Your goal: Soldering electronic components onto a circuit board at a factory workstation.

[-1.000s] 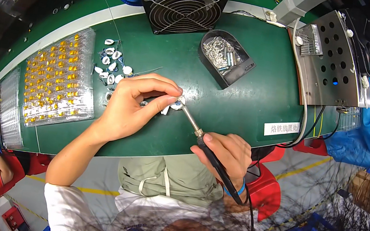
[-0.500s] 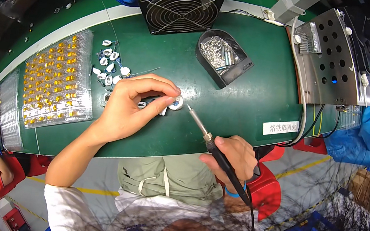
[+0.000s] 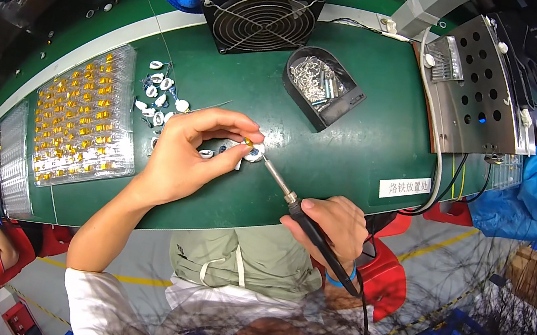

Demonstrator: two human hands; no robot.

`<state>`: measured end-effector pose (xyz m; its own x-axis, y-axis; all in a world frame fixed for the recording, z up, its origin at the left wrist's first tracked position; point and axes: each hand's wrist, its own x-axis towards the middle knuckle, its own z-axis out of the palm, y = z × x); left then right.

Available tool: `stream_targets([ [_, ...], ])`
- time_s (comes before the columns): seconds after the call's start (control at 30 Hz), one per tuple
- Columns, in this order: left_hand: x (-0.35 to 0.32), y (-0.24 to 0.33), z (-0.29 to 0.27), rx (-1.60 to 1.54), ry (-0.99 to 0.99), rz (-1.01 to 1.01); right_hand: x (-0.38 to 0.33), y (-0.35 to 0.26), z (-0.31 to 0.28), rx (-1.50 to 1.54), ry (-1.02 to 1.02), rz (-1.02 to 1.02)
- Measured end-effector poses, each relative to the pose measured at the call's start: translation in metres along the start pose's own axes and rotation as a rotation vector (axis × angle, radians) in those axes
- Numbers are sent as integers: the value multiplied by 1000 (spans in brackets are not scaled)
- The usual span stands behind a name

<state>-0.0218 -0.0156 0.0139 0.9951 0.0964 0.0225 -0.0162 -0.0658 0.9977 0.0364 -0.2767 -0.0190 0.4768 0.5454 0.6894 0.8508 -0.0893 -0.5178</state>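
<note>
Nearest, the right hand [image 3: 337,225] is wrapped closed around the black handle of a slim black-handled soldering iron with a silver shaft [image 3: 291,203], gripped like a pen so the tip angles toward ten o'clock and meets the work with fine control. There, the left hand [image 3: 188,158] arches over the green work mat [image 3: 350,146], thumb and forefinger pinched together on a small white ring-shaped part with a tiny amber piece [image 3: 251,149], steadying it against the mat right at the iron's tip. Loose white ring parts [image 3: 156,95] lie just beyond at eleven o'clock, beside a clear blister tray of gold components [image 3: 82,115]. Farther, at one o'clock, sits a black bin of silver metal pieces [image 3: 321,85], then a black wire-guarded fan [image 3: 261,21].
</note>
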Motion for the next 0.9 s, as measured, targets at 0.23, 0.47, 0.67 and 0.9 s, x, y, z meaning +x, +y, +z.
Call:
stream_targets([
  [0.23,0,3,4,115,76,80,1,0,-3,16,17,9],
  [0.47,5,-4,-5,207,-21,218,-3,0,-8,50,66,63],
  [0.67,8,-4,-9,248,-64,268,0,1,-13,53,44,52],
  [0.9,9,-7,-10,260,-51,255,5,-1,-16,72,5,76],
])
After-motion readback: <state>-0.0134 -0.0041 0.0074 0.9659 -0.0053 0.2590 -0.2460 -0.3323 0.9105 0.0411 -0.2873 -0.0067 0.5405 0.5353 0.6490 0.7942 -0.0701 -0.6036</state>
